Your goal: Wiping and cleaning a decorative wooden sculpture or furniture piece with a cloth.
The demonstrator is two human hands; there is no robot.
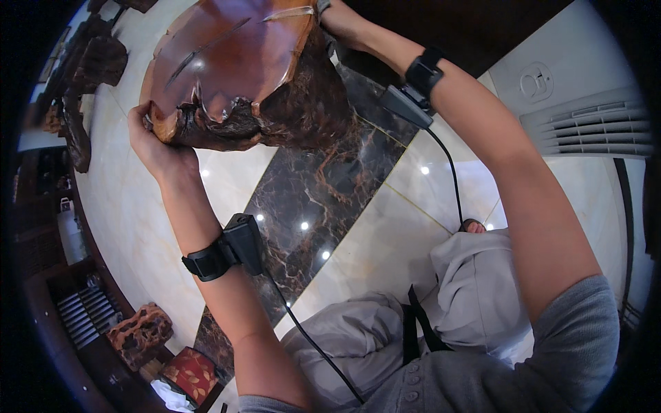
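A big carved wooden stump table [241, 62] with a glossy reddish top and rough dark sides stands on the floor in front of me. My left hand [153, 141] grips its near left edge, fingers curled around the rim. My right hand [329, 14] reaches around the far right side of the stump; its fingers are mostly hidden behind the wood. Both wrists wear black straps with small devices [237, 244] and trailing cables.
The floor is glossy cream marble with a dark veined stripe [313, 199]. Dark carved wood pieces [89, 76] line the upper left. A smaller root carving [140, 334] and a red cushion [189, 375] sit lower left. A white air conditioner unit [585, 117] stands at the right.
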